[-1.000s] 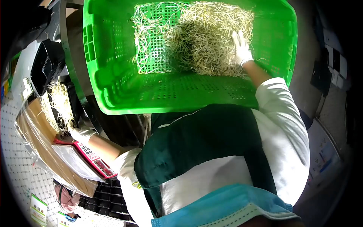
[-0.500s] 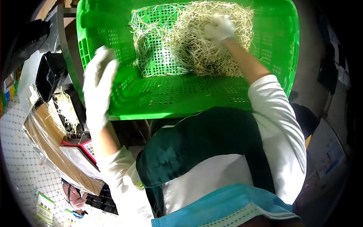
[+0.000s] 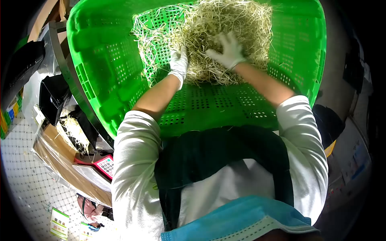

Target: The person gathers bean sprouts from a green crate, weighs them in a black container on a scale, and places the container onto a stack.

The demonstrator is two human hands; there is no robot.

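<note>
A large pile of pale bean sprouts (image 3: 245,24) lies in the green perforated plastic crate (image 3: 197,116), heaped toward its middle and right. Thinner strands are scattered over the crate floor on the left. My left hand (image 3: 179,66), in a white glove, is inside the crate at the left edge of the pile, fingers stretched out and partly among the sprouts. Over the front of the pile, my gloved right hand (image 3: 230,52) has its fingers spread and grips nothing visible.
Left of the crate, a black tray with sprouts (image 3: 74,130) sits by a red device with a keypad (image 3: 105,164). Another black tray (image 3: 52,96) stands behind it. A metal frame edge (image 3: 66,68) runs along the crate's left side. Cardboard (image 3: 60,148) wrapped in plastic lies below.
My left hand has moved from outside the crate's left rim into the crate, beside the sprouts. My right hand has drawn back toward me, with its fingers spread.
</note>
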